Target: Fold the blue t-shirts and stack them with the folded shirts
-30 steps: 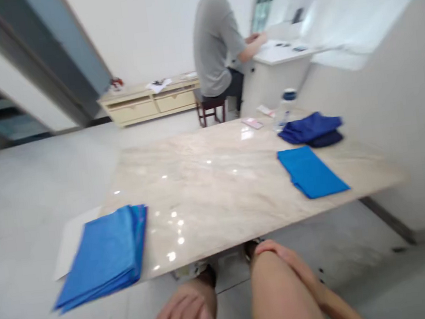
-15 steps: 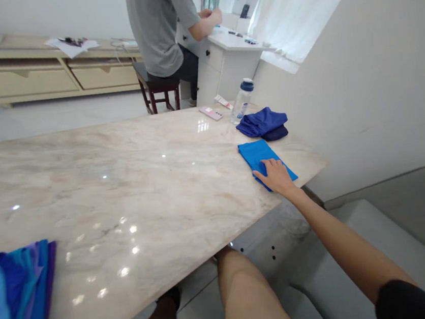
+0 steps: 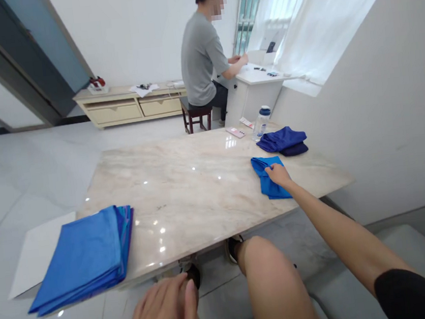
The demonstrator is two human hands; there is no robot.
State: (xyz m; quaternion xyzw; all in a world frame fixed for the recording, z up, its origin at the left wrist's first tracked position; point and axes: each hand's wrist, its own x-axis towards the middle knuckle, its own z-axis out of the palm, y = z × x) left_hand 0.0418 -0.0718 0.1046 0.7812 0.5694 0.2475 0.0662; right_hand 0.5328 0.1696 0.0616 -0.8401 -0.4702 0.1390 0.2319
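My right hand (image 3: 278, 173) pinches a bright blue folded cloth (image 3: 275, 191) on the right side of the table, and the cloth's top layer is bunched up in the fingers. Low in the view, my left hand (image 3: 163, 313) is over my leg, fingers stretched out and holding nothing I can see. To its left, a stack of folded blue and purple cloths (image 3: 80, 246) lies on the table's left end. Just beyond the cloth in my right hand, a crumpled dark blue cloth (image 3: 283, 139) rests.
The marble-patterned table (image 3: 186, 198) stretches before me. At its far edge are a water bottle (image 3: 261, 123), a pink phone (image 3: 236, 133) and a small packet (image 3: 246, 122). A person in grey (image 3: 203, 58) sits on a stool at a white desk (image 3: 256, 75). A white board (image 3: 39, 253) is beside the stack.
My right hand has gone from lying on the bright blue cloth to gripping it, rumpling its folds. My left hand has come into view at the bottom. The view has tilted up and turned left.
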